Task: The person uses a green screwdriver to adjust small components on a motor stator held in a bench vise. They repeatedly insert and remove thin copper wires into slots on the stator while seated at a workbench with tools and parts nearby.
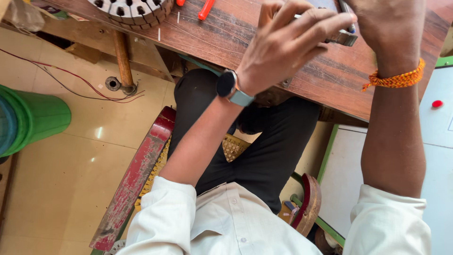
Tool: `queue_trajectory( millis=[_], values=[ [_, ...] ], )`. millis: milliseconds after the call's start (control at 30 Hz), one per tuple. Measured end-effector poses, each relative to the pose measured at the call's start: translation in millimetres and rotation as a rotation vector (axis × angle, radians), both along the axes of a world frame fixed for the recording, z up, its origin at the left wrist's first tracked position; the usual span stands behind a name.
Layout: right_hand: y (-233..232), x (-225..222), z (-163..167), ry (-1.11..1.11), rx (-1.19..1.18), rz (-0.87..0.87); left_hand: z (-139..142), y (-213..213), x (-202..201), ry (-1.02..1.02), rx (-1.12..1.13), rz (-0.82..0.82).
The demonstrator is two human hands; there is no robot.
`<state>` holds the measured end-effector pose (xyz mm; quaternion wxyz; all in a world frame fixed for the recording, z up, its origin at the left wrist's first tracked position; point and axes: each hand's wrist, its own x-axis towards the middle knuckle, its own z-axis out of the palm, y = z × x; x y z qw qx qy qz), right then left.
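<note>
Far left of the frame: a green bin stands on the tiled floor, red and dark wires trailing past it.
Upper left: a round slotted metal core lies on the wooden surface, with an orange-handled tool just beside it.
Lower centre: a worn red chair frame shows under the person's lap.
Upper centre: the left hand, a watch on its wrist, is curled narrow, fingertips pinching a small flat metal piece at the top edge.
Upper right: the right hand, an orange thread band on its wrist, touches the same piece; its grip is cut off, so I cannot tell.
Doing it well: judged from this, brace the piece flat on the surface and keep both wrists steady.
</note>
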<state>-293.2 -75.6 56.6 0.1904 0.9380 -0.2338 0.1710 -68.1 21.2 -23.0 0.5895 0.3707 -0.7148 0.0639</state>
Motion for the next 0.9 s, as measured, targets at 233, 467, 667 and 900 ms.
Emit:
queue_trajectory(
  millis=[233, 467, 667, 900],
  values=[
    [64, 0, 51, -0.38, 0.657, -0.444, -6, -7, 5, 0.098, 0.088, -0.157],
    [109, 38, 65, -0.517, 0.728, -0.411, 3, -2, 8, 0.089, 0.157, -0.138],
    [125, 43, 49, -0.543, 0.639, -0.374, 9, -2, 11, 0.091, 0.172, -0.137],
    [131, 42, 1, -0.507, 0.511, -0.203, 11, -3, 13, 0.048, 0.198, -0.139]
  ],
)
